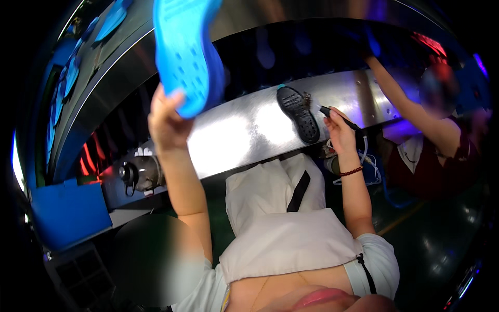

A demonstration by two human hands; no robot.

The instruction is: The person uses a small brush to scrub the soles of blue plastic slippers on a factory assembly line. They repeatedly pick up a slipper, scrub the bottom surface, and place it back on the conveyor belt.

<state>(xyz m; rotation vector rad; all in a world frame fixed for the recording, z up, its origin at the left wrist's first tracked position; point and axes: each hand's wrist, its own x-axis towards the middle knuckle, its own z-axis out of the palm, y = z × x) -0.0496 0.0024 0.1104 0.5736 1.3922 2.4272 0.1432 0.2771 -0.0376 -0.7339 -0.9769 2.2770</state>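
From the head camera, the left hand (165,117) is raised high and grips a bright blue shoe sole (187,52) by its lower end, fingers wrapped around the edge; the sole's studded underside faces the camera and it tilts up and slightly left, covering part of the dark opening behind it. The right hand (339,132) is closed around a dark-handled brush (332,115), whose bristled tip sits just beside the heel of a black shoe sole (298,114) — whether bristles touch it cannot be told. That black sole lies tread-up on a shiny metal ledge (239,130) that curves across the middle of the view. A beaded bracelet (351,171) circles the right wrist.

Below the ledge a pale apron (280,218) covers the person's lap. To the left, under the ledge, stands a small motor-like fitting (138,174), with a blue bin (70,213) beside it and red glow behind. More blue soles (112,21) lie along the upper left conveyor. On the right another person's arm (403,101) reaches up over the ledge — well apart from the brush hand.
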